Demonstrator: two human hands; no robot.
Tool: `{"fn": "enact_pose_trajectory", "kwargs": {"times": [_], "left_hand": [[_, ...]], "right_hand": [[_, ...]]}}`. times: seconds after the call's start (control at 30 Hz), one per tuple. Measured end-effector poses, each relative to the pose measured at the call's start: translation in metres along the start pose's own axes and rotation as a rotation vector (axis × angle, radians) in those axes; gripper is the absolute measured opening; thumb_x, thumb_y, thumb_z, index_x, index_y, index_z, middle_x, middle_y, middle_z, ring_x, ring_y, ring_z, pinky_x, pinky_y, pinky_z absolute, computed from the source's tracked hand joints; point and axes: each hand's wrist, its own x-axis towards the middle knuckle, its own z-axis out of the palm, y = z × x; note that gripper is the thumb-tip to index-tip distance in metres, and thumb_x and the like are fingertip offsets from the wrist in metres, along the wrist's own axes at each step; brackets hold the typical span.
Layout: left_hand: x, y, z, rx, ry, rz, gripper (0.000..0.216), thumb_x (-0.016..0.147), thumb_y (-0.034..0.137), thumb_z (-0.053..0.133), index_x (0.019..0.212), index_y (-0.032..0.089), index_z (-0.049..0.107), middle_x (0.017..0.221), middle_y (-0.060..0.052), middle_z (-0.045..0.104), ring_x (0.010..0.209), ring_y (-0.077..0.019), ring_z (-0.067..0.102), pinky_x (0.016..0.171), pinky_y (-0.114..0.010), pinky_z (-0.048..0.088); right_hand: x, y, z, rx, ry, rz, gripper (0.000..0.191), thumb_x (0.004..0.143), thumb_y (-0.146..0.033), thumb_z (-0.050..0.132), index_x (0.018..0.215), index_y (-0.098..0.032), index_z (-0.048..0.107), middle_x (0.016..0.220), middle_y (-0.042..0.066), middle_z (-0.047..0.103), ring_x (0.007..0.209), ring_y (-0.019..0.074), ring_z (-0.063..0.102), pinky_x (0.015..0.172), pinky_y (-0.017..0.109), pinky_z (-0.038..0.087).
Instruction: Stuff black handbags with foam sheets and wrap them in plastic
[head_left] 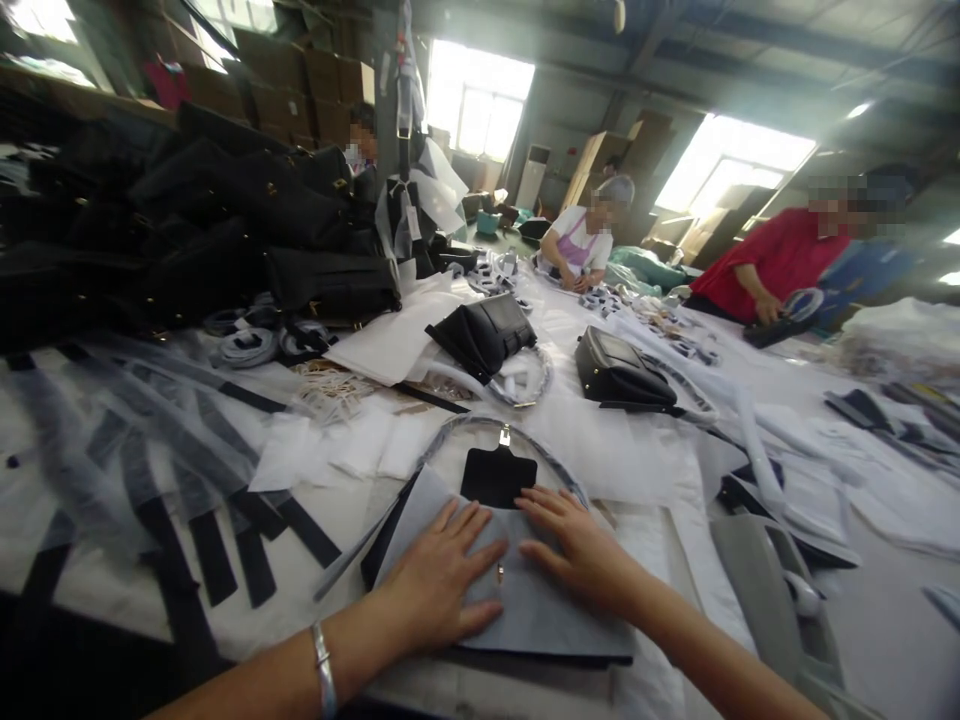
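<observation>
Straight in front of me lies a black handbag with a sheet of pale grey tissue paper [540, 625] over it. My left hand [442, 570] rests flat on the left part of the paper, fingers spread. On the paper's upper right, my right hand [574, 540] lies with its fingers stretched out. Beyond my fingertips a black flap [499, 475] with a gold clasp [505, 436] sticks up past the paper's edge. A wrapped handle [480, 420] arches behind it. Between my hands a small gold fitting [500, 573] shows at the paper.
Wrapped black straps [210, 555] lie at left, below a large heap of black bags [187, 220]. Two black handbags [491, 335] [622, 368] stand farther back. A grey plastic tool [780, 590] lies at right. Co-workers [581, 240] [787, 245] are across the table.
</observation>
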Motion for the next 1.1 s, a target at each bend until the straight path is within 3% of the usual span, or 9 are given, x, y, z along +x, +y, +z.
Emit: {"fn": "enact_pose_trajectory", "kwargs": {"times": [0.1,0.17,0.27,0.37,0.47,0.63,0.77,0.97,1.1], "left_hand": [[0.000,0.000,-0.001,-0.006,-0.007,0.000,0.066,0.089,0.061,0.056,0.146,0.029,0.043,0.155,-0.014,0.037,0.143,-0.0354,0.033,0.117,-0.056,0.023],[0.000,0.001,-0.002,-0.004,-0.016,-0.010,0.066,0.089,0.061,0.055,0.145,0.029,0.045,0.155,-0.014,0.038,0.143,-0.0358,0.033,0.117,-0.056,0.023],[0.000,0.001,-0.003,-0.002,-0.025,-0.011,0.066,0.089,0.061,0.056,0.145,0.028,0.045,0.155,-0.013,0.038,0.142,-0.0355,0.034,0.117,-0.055,0.022],[0.000,0.001,-0.004,-0.011,-0.009,-0.005,0.065,0.088,0.060,0.057,0.145,0.029,0.045,0.155,-0.012,0.038,0.142,-0.0349,0.034,0.117,-0.055,0.022],[0.001,0.001,-0.006,-0.043,0.022,0.003,0.064,0.088,0.060,0.058,0.143,0.028,0.047,0.154,-0.011,0.040,0.141,-0.0339,0.037,0.118,-0.054,0.021],[0.001,0.005,-0.007,-0.072,0.071,0.018,0.059,0.085,0.054,0.065,0.135,0.026,0.054,0.143,-0.009,0.054,0.136,-0.0300,0.044,0.120,-0.053,0.019],[0.001,0.007,-0.007,-0.079,0.077,0.009,0.057,0.084,0.051,0.067,0.134,0.025,0.055,0.137,-0.008,0.059,0.134,-0.0277,0.046,0.121,-0.051,0.018],[0.001,0.009,-0.012,-0.096,0.084,0.041,0.054,0.086,0.049,0.064,0.133,0.023,0.056,0.132,-0.009,0.062,0.132,-0.0284,0.049,0.121,-0.054,0.019],[-0.008,0.012,-0.014,-0.041,0.198,0.072,0.044,0.089,0.044,0.063,0.124,0.017,0.061,0.115,-0.011,0.070,0.110,-0.0275,0.064,0.111,-0.052,0.040]], "right_hand": [[0.043,0.002,-0.005,0.007,0.178,0.143,0.037,0.095,-0.033,0.055,0.127,-0.015,0.063,0.126,0.016,0.067,0.120,0.0285,0.060,0.103,0.046,0.045],[0.072,0.008,-0.005,0.010,0.204,0.194,0.036,0.092,-0.031,0.058,0.123,-0.014,0.065,0.114,0.016,0.071,0.111,0.0295,0.065,0.095,0.045,0.049],[0.094,0.013,-0.006,0.067,0.186,0.229,0.034,0.087,-0.029,0.063,0.118,-0.017,0.068,0.090,0.007,0.076,0.084,0.0237,0.072,0.075,0.034,0.054],[0.077,0.005,-0.011,0.121,0.193,0.194,0.024,0.086,-0.026,0.062,0.108,-0.020,0.072,0.085,0.002,0.075,0.077,0.0197,0.071,0.070,0.030,0.054],[0.037,-0.013,-0.011,0.152,0.187,0.092,0.016,0.086,-0.021,0.063,0.096,-0.024,0.074,0.098,0.002,0.074,0.091,0.0191,0.069,0.084,0.031,0.053],[-0.013,-0.029,0.013,0.115,0.170,-0.106,0.031,0.091,-0.011,0.051,0.112,-0.024,0.070,0.123,0.006,0.070,0.109,0.0218,0.065,0.094,0.037,0.053],[-0.023,-0.027,0.024,0.077,0.137,-0.159,0.034,0.096,-0.015,0.048,0.124,-0.023,0.064,0.129,0.007,0.068,0.110,0.0214,0.066,0.094,0.036,0.054],[-0.028,-0.029,0.025,0.058,0.133,-0.083,0.037,0.086,-0.043,0.069,0.119,-0.024,0.065,0.130,0.007,0.066,0.113,0.0266,0.064,0.096,0.042,0.052],[-0.028,-0.027,0.031,0.031,0.150,-0.076,0.036,0.087,-0.042,0.069,0.119,-0.026,0.065,0.133,0.006,0.064,0.114,0.0255,0.063,0.096,0.042,0.050]]}}
